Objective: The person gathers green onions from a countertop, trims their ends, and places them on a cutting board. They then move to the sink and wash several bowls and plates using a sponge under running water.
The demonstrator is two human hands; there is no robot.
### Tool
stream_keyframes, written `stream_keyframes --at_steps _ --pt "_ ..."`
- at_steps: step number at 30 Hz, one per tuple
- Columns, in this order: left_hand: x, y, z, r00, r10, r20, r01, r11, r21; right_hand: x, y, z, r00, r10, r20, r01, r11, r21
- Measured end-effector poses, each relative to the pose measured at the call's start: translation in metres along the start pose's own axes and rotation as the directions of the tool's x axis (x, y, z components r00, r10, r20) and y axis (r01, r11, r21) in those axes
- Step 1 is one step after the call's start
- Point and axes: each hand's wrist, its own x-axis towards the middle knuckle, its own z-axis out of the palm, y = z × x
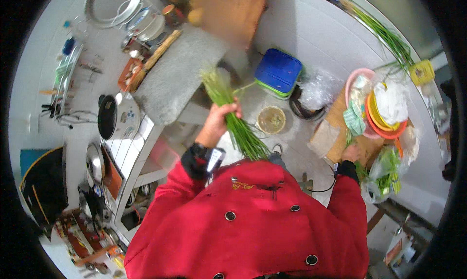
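My left hand [223,114] is closed around a thick bunch of long green stalks, likely chives [245,138], held up in front of my red coat. Their pale root ends point away from me and the dark green tips hang toward the coat. My right hand [351,153] is low over the wooden table [334,109] at the right. A smaller bunch of green stalks [349,137] shows on both sides of it; the fingers' undersides are hidden. Close by lies a clear plastic bag of leafy greens [385,173].
Beside my right hand stand a pink basin [354,82] and stacked orange and yellow colanders [369,113]. On the floor are a round tub [271,119] and a blue-lidded box [278,71]. A grey counter [182,67] and a white pot [126,116] stand left.
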Motion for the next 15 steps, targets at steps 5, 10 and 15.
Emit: stream_keyframes --at_steps 5,10,15 --pt "0.003 -0.003 -0.005 0.989 -0.027 0.145 0.041 0.995 -0.094 -0.003 -0.028 -0.006 0.941 0.127 0.314 -0.092 0.988 -0.126" --pt "0.01 -0.001 0.002 0.989 0.087 0.123 -0.07 0.987 -0.143 -0.006 -0.038 -0.097 0.847 -0.134 0.514 0.07 0.987 0.141" --pt "0.015 0.006 0.021 0.976 0.172 0.137 -0.155 0.979 -0.132 -0.035 -0.124 -0.226 0.861 -0.507 -0.03 0.425 0.686 0.59"
